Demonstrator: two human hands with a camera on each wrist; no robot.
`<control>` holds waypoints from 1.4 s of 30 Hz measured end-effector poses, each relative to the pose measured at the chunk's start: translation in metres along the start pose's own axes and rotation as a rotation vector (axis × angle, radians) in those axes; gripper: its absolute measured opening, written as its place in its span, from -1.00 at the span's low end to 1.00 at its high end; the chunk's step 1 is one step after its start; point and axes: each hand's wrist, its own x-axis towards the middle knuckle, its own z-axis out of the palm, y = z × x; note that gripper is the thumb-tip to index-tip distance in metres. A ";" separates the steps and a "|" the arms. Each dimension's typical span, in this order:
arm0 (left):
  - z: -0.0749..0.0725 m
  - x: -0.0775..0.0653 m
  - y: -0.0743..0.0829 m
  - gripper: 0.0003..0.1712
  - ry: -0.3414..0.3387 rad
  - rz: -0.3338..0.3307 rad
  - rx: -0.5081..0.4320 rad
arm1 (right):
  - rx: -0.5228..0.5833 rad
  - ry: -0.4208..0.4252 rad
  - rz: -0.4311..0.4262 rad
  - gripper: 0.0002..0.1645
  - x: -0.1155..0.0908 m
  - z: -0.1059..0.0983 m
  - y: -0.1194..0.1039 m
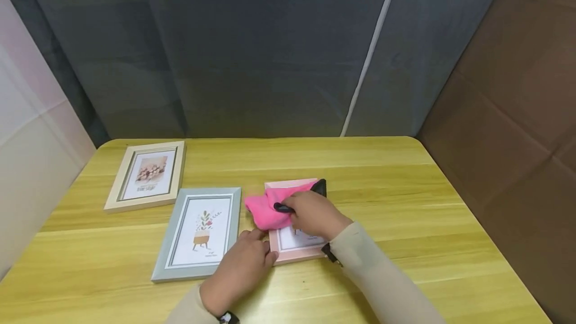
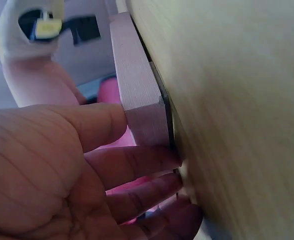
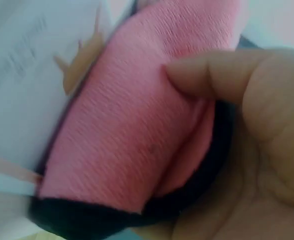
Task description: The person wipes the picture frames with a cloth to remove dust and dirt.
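A pink picture frame [image 1: 297,255] lies flat on the wooden table, its upper part covered by a bright pink cloth [image 1: 267,214] with black edging. My right hand [image 1: 315,214] grips the bunched cloth over the frame's glass. In the right wrist view, the thumb presses the folded cloth [image 3: 102,140], and part of the printed picture shows beside it. With thumb and fingers about its near left corner, my left hand [image 1: 245,266] holds the frame. The left wrist view shows the thumb against the corner of the frame [image 2: 137,75] and fingers along its other side.
A light blue picture frame [image 1: 234,214] with a potted-plant print lies just left of my left hand. Behind it, farther left, lies a cream picture frame [image 1: 117,189] with a flower photo. Dark cloth [image 1: 270,64] hangs behind the table [image 1: 405,244], brown cloth [image 1: 508,114] at right.
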 end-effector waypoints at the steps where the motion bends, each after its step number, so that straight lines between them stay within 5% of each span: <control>1: 0.000 -0.001 0.000 -0.73 0.010 -0.001 -0.005 | 0.005 -0.008 -0.027 -0.72 -0.006 0.001 0.000; 10: -0.003 0.000 -0.001 -0.78 0.027 -0.033 -0.056 | -0.056 0.035 -0.183 -0.76 -0.039 0.008 -0.008; 20: -0.006 0.002 0.001 -0.65 -0.109 -0.073 -0.030 | -0.176 0.038 0.040 -0.35 0.004 0.008 -0.004; 27: -0.007 0.001 0.002 -0.59 -0.161 -0.108 -0.017 | -0.070 -0.016 0.127 -0.42 0.024 0.006 0.004; 37: -0.004 -0.001 0.001 -0.71 -0.054 -0.043 -0.034 | -0.103 -0.032 -0.028 -0.59 -0.025 0.004 -0.014; 42: -0.004 -0.001 0.000 -0.65 -0.030 -0.043 -0.040 | -0.165 -0.012 -0.035 -0.61 -0.038 0.006 -0.021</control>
